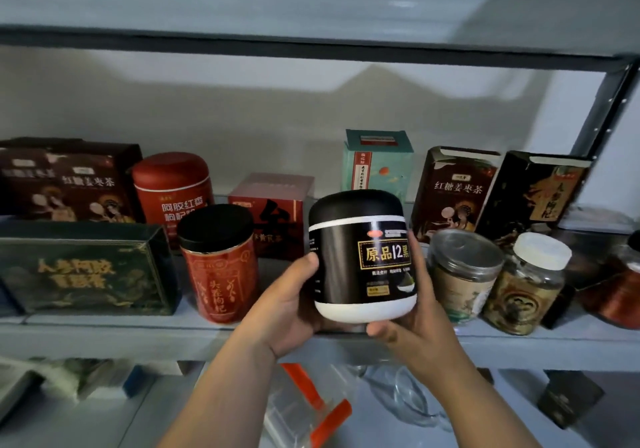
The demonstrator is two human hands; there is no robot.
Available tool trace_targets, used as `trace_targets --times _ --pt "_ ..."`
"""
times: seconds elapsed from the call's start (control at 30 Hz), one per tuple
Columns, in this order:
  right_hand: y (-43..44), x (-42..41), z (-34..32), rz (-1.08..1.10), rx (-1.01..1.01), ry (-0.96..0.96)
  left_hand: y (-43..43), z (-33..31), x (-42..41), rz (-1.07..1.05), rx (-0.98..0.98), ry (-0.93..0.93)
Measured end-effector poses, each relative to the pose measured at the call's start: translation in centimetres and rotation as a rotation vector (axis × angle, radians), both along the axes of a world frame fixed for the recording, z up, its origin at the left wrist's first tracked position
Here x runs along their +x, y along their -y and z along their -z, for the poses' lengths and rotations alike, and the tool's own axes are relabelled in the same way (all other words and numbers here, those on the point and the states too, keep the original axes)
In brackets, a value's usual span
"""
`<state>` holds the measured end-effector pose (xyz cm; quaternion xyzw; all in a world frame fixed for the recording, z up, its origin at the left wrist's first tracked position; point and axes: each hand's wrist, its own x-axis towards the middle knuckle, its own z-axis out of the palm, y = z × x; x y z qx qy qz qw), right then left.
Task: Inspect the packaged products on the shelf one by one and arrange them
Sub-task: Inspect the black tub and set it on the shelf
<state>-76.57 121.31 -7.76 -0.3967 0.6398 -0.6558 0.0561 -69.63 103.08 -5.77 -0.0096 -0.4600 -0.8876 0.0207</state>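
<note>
Both hands clamped on round black-lidded white-based jar (362, 257), upright, label facing camera: left hand (287, 305) on left side, right hand (415, 316) under right; empty shelf (104, 330) gap directly behind.

Single head-worn wide-angle view, facing forward and slightly downward at a grey metal shelf (104, 333) from close range; both forearms enter from the lower edge, and a lower tier shows beneath.
</note>
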Motion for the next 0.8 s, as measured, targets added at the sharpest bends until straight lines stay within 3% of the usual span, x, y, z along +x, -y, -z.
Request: trace_targets --times 0.1,0.3,0.4,0.53,0.8 --pt "0.0 -0.3 -0.2 0.039 0.030 -0.062 -0.1 0.0 -0.1 -0.004 0.006 0.004" --pt "0.5 -0.5 0.3 0.134 0.154 -0.254 -0.7 -0.1 0.0 -0.210 -0.050 0.003" --pt "0.4 -0.3 0.0 0.100 0.101 -0.209 -0.7 -0.6 0.0 -0.187 0.056 0.084" --pt "0.1 0.1 -0.5 0.035 0.054 -0.114 -0.3 -0.7 0.1 -0.167 0.115 0.047" --pt "0.3 -0.3 0.1 0.093 0.092 -0.205 -0.2 0.6 -0.8 -0.246 -0.037 -0.012"
